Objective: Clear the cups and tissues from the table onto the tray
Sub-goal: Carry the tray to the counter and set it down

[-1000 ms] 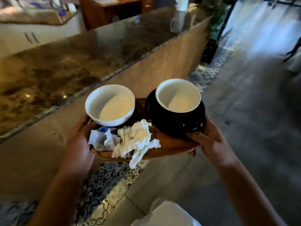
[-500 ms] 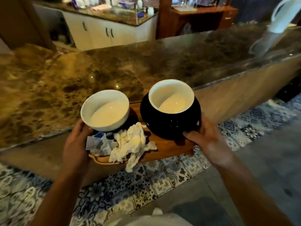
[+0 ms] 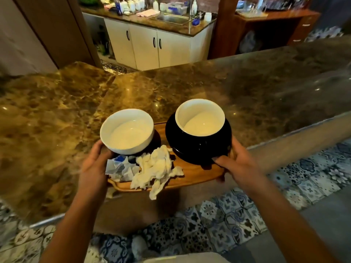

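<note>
Already the clearing looks done, I think. Both hands hold a brown oval wooden tray, and everything sits on it.

Going left to right: the left hand grasps the left end of the tray, fingers curled up beside a round white cup that sits on a dark saucer. Just right of that hand lies a small crumpled wrapper with blue on it. Next to it is a pile of scrunched white tissues, and one end hangs over the near edge of the tray. Further right is a round black cup with a white inside on a black saucer. The right hand grips the right end, thumb on top by that saucer.

What is left, I guess, is only to put the tray down. A big brown marble counter spreads out past the hands, bare and wide. Its edge runs under the tray, which looks half over it, so there is lots of room to slide forward. The hanging tissue could drop off.
</note>
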